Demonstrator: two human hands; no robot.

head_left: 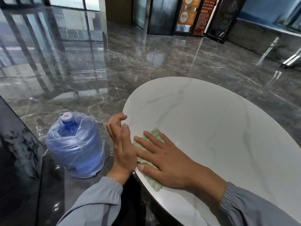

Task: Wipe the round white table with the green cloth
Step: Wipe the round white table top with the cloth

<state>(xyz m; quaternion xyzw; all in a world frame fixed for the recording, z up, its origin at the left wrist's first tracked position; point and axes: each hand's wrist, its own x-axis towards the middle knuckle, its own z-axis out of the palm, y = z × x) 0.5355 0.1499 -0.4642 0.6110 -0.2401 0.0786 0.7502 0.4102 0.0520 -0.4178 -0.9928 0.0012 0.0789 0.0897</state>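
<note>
The round white table (211,121) with faint grey veins fills the lower right of the head view. A green patterned cloth (154,133) lies flat at the table's left edge. My right hand (166,159) presses down on the cloth with fingers spread, covering most of it. My left hand (121,144) is held upright just off the table's left rim, palm toward the table, fingers apart and holding nothing. It touches the fingertips of my right hand at the edge. Both arms wear grey sleeves.
A large blue water jug (75,144) wrapped in clear plastic stands on the dark marble floor (146,62) left of the table. A dark panel (16,152) rises at the far left. Glass walls and a display cabinet (189,15) stand far back.
</note>
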